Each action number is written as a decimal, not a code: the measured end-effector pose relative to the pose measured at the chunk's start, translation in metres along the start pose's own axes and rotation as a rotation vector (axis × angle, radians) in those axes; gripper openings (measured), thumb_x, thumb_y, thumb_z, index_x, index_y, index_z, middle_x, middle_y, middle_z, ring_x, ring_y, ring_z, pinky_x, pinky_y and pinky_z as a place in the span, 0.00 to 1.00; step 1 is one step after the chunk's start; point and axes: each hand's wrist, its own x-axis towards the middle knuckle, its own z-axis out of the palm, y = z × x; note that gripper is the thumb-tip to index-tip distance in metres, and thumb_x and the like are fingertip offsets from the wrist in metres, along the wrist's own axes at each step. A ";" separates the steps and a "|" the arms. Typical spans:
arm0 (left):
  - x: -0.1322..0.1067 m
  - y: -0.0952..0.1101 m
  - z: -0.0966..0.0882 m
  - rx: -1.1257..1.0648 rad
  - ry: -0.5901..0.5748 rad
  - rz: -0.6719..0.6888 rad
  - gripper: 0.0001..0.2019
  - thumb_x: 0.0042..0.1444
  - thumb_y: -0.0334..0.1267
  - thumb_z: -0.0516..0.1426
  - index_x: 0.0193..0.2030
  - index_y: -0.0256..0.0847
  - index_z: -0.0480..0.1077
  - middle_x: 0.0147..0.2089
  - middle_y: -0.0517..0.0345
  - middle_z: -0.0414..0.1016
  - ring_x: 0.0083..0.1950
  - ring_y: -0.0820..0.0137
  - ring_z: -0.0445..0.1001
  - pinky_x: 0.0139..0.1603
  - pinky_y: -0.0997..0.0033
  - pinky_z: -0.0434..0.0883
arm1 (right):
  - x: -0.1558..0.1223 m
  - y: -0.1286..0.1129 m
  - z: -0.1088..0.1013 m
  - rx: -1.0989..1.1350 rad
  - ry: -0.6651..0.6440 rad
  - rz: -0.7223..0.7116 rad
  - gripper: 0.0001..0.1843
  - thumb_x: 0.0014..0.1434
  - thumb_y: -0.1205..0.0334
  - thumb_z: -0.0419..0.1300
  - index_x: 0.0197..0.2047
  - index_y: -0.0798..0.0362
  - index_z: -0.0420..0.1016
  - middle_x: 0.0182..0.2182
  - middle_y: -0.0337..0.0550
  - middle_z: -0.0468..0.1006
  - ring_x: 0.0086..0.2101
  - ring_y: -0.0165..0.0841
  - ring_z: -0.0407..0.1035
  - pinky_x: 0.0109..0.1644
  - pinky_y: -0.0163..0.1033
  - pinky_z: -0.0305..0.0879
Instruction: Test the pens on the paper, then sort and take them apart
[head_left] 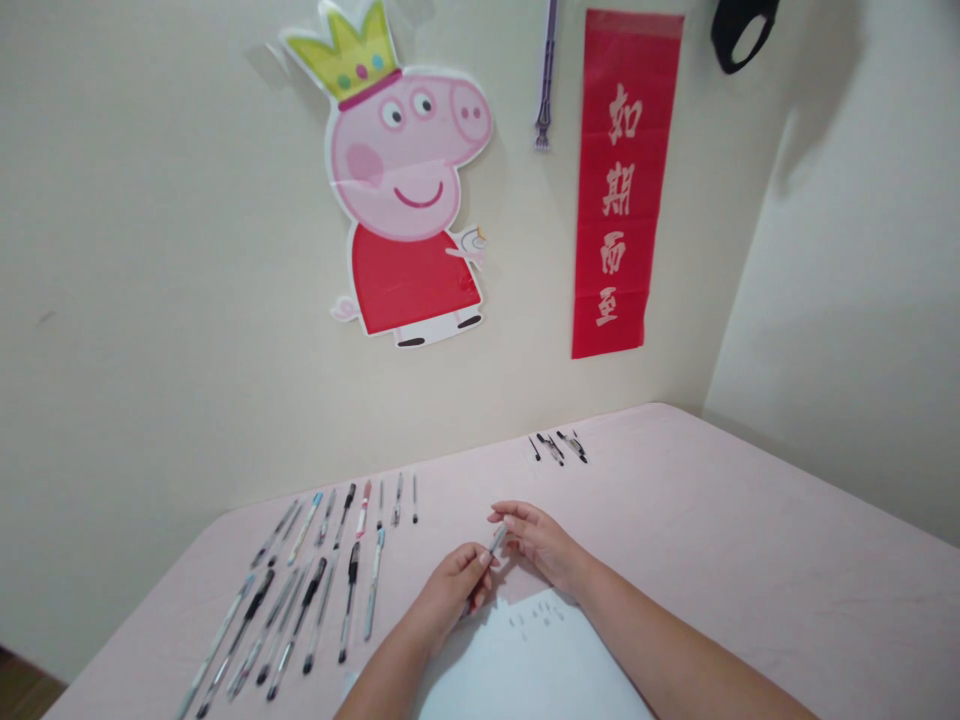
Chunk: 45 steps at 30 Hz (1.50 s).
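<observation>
1. Red banner (622,180) on the wall (150,250), well above the gripped pen (498,540) and a little to its right: four pale brush-written Chinese characters in one column, reading from the top 如期而至.
2. White sheet (525,670) on the table (750,560), just on the near side of the grip: a few small dark pen marks (536,617) by its far edge, too small to read.
3. Rows of pens (315,590) left of the grip: barrel print too small to read.

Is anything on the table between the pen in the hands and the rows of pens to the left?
Nothing visible: the left hand and right hand hold the pen, and only bare pink table lies between it and the rows of pens.
</observation>
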 end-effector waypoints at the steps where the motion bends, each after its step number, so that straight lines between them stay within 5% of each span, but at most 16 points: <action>1: 0.000 0.001 0.000 0.001 0.001 -0.001 0.20 0.49 0.55 0.57 0.33 0.37 0.65 0.21 0.67 0.61 0.19 0.81 0.55 0.21 0.76 0.47 | 0.000 0.001 0.000 -0.036 0.010 -0.002 0.18 0.45 0.52 0.68 0.36 0.53 0.75 0.33 0.40 0.75 0.26 0.26 0.65 0.33 0.35 0.59; 6: 0.000 0.001 0.000 0.016 0.001 0.000 0.20 0.49 0.55 0.57 0.32 0.37 0.65 0.21 0.67 0.61 0.19 0.81 0.55 0.21 0.75 0.46 | 0.003 0.007 -0.002 -0.138 0.047 0.001 0.17 0.44 0.51 0.69 0.29 0.55 0.73 0.21 0.35 0.71 0.22 0.25 0.62 0.28 0.32 0.54; 22: -0.002 0.003 0.001 -0.022 0.033 -0.009 0.21 0.47 0.56 0.58 0.33 0.36 0.67 0.21 0.66 0.63 0.18 0.81 0.55 0.20 0.76 0.48 | -0.002 -0.003 0.001 -0.052 -0.015 0.006 0.15 0.44 0.54 0.69 0.33 0.55 0.77 0.23 0.37 0.72 0.24 0.26 0.63 0.31 0.33 0.57; 26: -0.002 0.002 0.002 -0.033 0.033 -0.002 0.21 0.48 0.56 0.58 0.33 0.36 0.67 0.20 0.67 0.62 0.18 0.81 0.54 0.20 0.76 0.47 | -0.001 -0.002 0.000 -0.015 -0.003 -0.004 0.19 0.42 0.54 0.70 0.37 0.52 0.76 0.34 0.41 0.76 0.25 0.26 0.64 0.33 0.34 0.59; 32: -0.002 0.003 0.002 -0.018 0.023 -0.003 0.21 0.48 0.56 0.58 0.32 0.37 0.67 0.20 0.67 0.62 0.18 0.81 0.55 0.20 0.77 0.48 | 0.004 0.007 -0.004 -0.082 0.061 0.013 0.17 0.42 0.51 0.70 0.27 0.55 0.73 0.22 0.35 0.71 0.23 0.25 0.62 0.30 0.33 0.57; 45: 0.000 0.000 0.000 -0.044 0.027 -0.010 0.22 0.48 0.55 0.58 0.34 0.35 0.69 0.19 0.67 0.62 0.17 0.82 0.54 0.19 0.77 0.47 | 0.001 -0.008 -0.001 0.048 0.074 -0.019 0.16 0.40 0.55 0.70 0.32 0.54 0.78 0.29 0.40 0.75 0.25 0.26 0.63 0.30 0.33 0.56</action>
